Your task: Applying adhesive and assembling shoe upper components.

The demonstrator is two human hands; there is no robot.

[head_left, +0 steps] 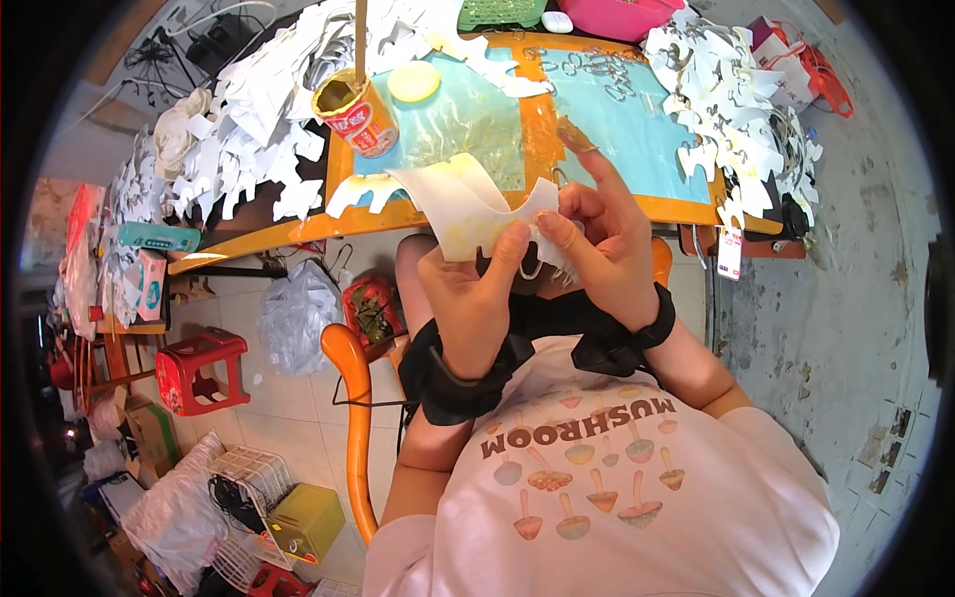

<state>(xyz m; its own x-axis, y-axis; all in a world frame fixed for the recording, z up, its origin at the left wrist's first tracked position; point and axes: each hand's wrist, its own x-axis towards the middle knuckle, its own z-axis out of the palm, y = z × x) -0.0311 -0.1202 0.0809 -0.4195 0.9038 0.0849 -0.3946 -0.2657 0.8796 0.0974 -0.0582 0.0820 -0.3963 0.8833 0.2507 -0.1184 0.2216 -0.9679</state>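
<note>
Above my lap, at the table's front edge, my left hand (468, 303) pinches a white cut-out piece of sheet material (460, 207) with its thumb on top. Pale yellow smears mark the piece. My right hand (609, 239) grips its right end between thumb and curled fingers, while the index finger points up with a brown coating or cover on its tip. Small dark and white loops show beneath the piece between my hands; I cannot make out what they are. Beyond stands a red and orange tub (360, 121) of brownish stuff with an upright stick (360, 40) in it.
Heaps of white cut pieces (261, 95) lie left, with more (721, 109) at the right. Small metal hooks or rings (607, 68) are scattered on the blue sheet (637, 129). A yellow oval thing (414, 82) sits beside the tub. A red stool (203, 370) stands lower left.
</note>
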